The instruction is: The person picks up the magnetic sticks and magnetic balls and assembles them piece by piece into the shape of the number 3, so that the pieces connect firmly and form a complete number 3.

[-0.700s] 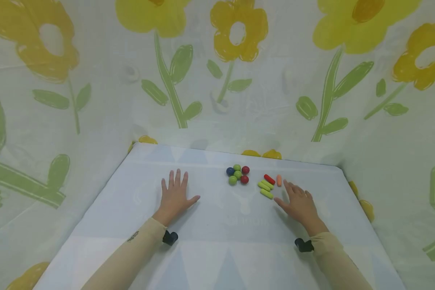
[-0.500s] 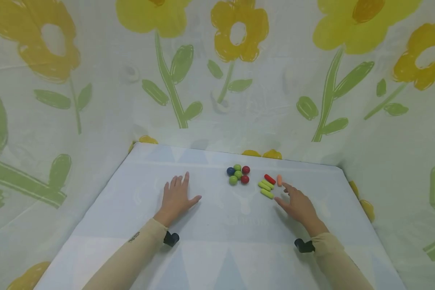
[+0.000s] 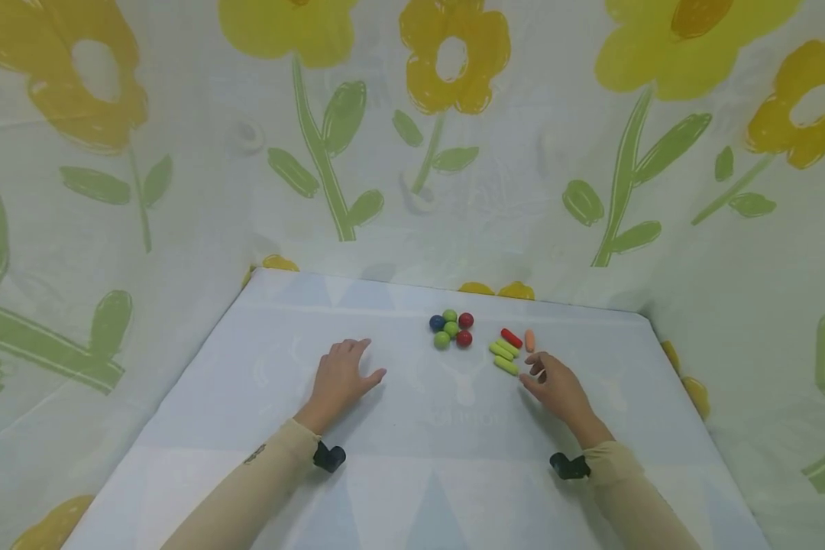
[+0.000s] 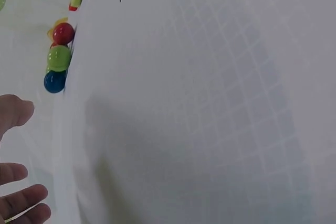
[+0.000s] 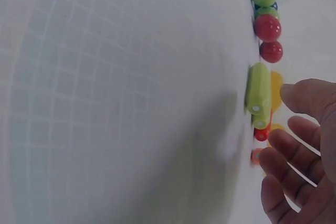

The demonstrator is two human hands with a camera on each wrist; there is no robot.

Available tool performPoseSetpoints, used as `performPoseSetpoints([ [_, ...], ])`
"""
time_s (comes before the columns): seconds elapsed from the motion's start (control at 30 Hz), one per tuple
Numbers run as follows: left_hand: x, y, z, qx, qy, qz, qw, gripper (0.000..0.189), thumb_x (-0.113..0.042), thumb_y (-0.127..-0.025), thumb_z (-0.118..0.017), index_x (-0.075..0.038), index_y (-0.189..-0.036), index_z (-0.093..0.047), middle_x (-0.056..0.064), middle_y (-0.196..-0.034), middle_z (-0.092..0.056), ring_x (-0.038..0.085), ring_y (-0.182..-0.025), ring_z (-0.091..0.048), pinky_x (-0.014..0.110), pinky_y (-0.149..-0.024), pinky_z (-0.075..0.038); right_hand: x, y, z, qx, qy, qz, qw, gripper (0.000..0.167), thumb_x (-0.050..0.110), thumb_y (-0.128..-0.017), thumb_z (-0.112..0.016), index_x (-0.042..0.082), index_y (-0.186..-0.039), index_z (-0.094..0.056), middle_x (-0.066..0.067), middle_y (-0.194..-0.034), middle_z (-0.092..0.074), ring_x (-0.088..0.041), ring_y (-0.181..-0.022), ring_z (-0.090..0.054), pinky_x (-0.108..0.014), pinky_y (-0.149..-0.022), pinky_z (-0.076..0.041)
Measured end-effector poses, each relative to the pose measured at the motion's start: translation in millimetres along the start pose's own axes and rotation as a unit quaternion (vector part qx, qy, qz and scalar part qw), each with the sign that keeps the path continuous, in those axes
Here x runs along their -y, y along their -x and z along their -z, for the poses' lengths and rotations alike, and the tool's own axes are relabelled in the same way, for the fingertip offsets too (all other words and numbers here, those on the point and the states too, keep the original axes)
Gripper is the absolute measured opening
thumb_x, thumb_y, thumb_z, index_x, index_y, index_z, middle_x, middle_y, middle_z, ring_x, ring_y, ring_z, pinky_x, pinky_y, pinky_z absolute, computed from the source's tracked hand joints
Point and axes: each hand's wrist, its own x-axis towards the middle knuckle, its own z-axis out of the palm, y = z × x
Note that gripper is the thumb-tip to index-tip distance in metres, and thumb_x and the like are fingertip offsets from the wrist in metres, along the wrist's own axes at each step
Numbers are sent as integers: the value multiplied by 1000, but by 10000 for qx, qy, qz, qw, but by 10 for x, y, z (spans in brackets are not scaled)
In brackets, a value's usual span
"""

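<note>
My left hand (image 3: 338,380) hovers over the left half of the table, holding nothing, its thumb apart from loosely bent fingers. To its right sits a cluster of small glossy balls: a blue ball (image 3: 437,323), red balls (image 3: 464,338) and green balls (image 3: 441,340). Just right of them lie small rounded sticks: yellow-green sticks (image 3: 506,365), a red stick (image 3: 512,338) and an orange stick (image 3: 529,341). Beside the sticks is my right hand (image 3: 560,389), fingers loosely bent and nothing between them; its thumb tip is right at the nearest yellow-green stick (image 5: 258,87).
A pale cloth with faint blue triangles covers the table (image 3: 412,489). Behind and at both sides hangs a white curtain (image 3: 509,183) printed with yellow flowers. Each wrist wears a small black camera (image 3: 330,458).
The fingers of both hands have gone from spread to more bent. My left hand has shifted slightly right, and my right fingertips have drawn back from the orange stick. Balls and sticks stay put.
</note>
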Motion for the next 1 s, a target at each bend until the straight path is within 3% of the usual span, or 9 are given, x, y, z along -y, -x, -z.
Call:
performPoseSetpoints([
  [0.23,-53,39,-99,-111,714,11,9974,58,-40,-86,-79,-7,-131,-64,9,-110,-68,27,-99,-65,48,-87,-51,-48,-50,-97,-159,-243,129,9995,32,19,-94,-72,3,-120,-60,-10,-103,-64,-24,-90,-60,-35,-72,-49],
  [0.37,-98,72,-156,-46,967,21,9953,54,-37,-86,-80,-7,-128,-65,7,-106,-67,24,-96,-64,44,-84,-52,-28,-76,-133,-193,-380,95,9990,30,17,-94,-72,3,-118,-61,-12,-104,-64,-25,-91,-59,-35,-72,-50],
  [0.57,-159,115,-228,141,1111,51,9937,54,-38,-86,-81,-9,-129,-65,5,-105,-65,22,-95,-62,41,-84,-51,-18,-106,-183,-187,-464,-130,9987,28,16,-94,-72,5,-118,-62,-12,-108,-64,-26,-93,-59,-36,-75,-50],
  [0.77,-193,143,-278,98,1072,-73,9942,53,-37,-85,-82,-9,-128,-66,3,-102,-65,19,-93,-61,39,-84,-51,-15,-158,-229,-280,-651,-190,9973,28,15,-94,-72,6,-119,-63,-12,-111,-65,-26,-94,-60,-36,-76,-50],
  [1.0,-249,169,-245,156,1260,-114,9918,53,-36,-86,-82,-8,-128,-65,4,-103,-65,20,-91,-59,40,-83,-50,-34,-170,-253,-291,-731,-108,9968,21,13,-96,-68,7,-115,-65,-12,-109,-65,-27,-95,-59,-40,-79,-47],
])
